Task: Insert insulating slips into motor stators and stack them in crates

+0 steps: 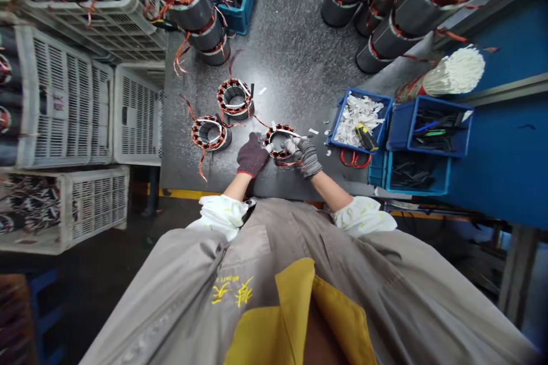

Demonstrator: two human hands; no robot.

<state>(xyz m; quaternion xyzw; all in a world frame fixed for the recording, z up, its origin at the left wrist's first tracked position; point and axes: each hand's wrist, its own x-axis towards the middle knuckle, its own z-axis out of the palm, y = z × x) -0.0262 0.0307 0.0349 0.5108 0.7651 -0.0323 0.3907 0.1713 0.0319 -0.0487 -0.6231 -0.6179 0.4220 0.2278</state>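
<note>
While a wound stator (279,151) is gripped between two gloved hands, it is seen lying on a dark speckled workbench (295,57), near the bench's front edge. The left hand (252,155), covered by a dark knit glove, is closed narrowly against the ring's left side. The right hand (305,157), covered by a grey striped glove, has its pale-tipped fingers (291,147) drawn narrowly against the right side. What is pinched at the fingertips is too small to be made out. Orange leads are trailed from the copper windings across the bench. Two similar stators (209,132) (234,98) are placed just to the left and farther up, and small white scraps are scattered nearby. To the right, a blue tray (340,125) is filled with white paper strips, with a yellow-and-black screwdriver (366,137) laid across it. Red-handled scissors (354,158) are placed just below, beside blue bins (436,131) of tools and black sleeving. White slatted crates (64,97) of stators are stacked on the left.
</note>
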